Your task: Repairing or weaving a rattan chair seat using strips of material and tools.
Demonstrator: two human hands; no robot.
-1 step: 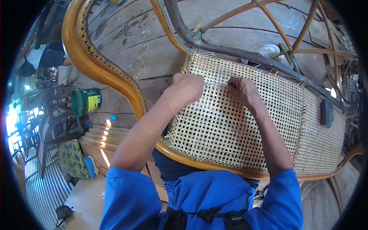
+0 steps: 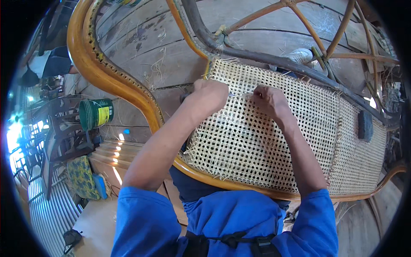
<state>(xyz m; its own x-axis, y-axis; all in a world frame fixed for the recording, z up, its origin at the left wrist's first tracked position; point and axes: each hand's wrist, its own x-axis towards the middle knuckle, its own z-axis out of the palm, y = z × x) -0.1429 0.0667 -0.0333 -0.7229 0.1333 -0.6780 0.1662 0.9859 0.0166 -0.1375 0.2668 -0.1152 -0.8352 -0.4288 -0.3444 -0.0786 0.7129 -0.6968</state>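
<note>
A woven cane panel (image 2: pixel 265 145) of pale strands with open holes covers the curved wooden frame (image 2: pixel 128 96) in front of me. Over its far left part my left hand (image 2: pixel 209 95) is closed in a fist around a thin tool, whose shiny tip (image 2: pixel 231 94) pokes out toward the right. My right hand (image 2: pixel 272 101) hovers close to the weave, a short gap from that tip, with thumb and fingers pinched together. What the pinch holds is hidden, though a pale strand seems to run between the hands. Loose strand ends stick up along the panel's far edge.
A dark block (image 2: pixel 364 126) rests on the panel's right part. Bare rattan poles (image 2: pixel 325 47) stand beyond it. At left are a green bucket (image 2: pixel 96 114), a patterned cushion (image 2: pixel 84 177) and another person (image 2: pixel 51 64). Cane scraps litter the plank floor (image 2: pixel 141 55).
Both hands stay at nearly the same spots over the cane panel. My left fist has turned very slightly, and less of the shiny tip shows.
</note>
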